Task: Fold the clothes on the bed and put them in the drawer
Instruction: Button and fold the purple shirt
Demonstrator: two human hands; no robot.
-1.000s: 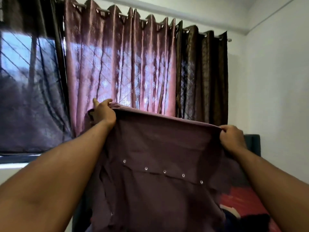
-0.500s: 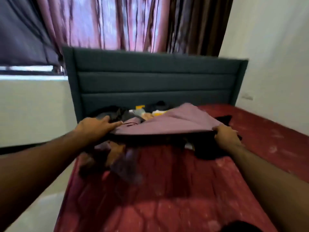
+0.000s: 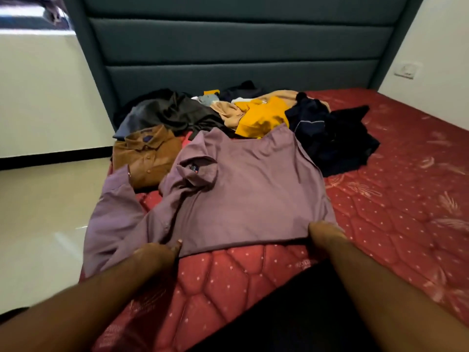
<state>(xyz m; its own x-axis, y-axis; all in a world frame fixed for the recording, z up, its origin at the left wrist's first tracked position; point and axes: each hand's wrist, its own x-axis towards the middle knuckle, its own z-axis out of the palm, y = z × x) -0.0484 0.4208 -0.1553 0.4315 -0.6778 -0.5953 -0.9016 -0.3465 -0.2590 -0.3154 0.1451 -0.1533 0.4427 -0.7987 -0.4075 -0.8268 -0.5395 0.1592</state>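
A mauve shirt (image 3: 241,194) lies spread flat, back up, on the red mattress (image 3: 396,199). Its collar points left and one sleeve trails over the bed's left edge. My left hand (image 3: 160,251) grips the shirt's near edge on the left. My right hand (image 3: 323,236) holds the near edge on the right, its fingers tucked under the cloth. A folded brown shirt (image 3: 146,154) sits just behind the mauve one. A heap of unfolded clothes lies by the headboard: a dark grey garment (image 3: 167,111), a yellow one (image 3: 264,116), a beige one (image 3: 228,110) and navy ones (image 3: 330,133).
A teal padded headboard (image 3: 241,47) stands at the back. Pale floor tiles (image 3: 43,212) run along the bed's left side. A white wall with a switch plate (image 3: 406,69) borders the right. No drawer is in view.
I held the mauve shirt up before the curtains, then swung it down. It now lies flat on the mattress with both hands at its near edge. My view tilted down.
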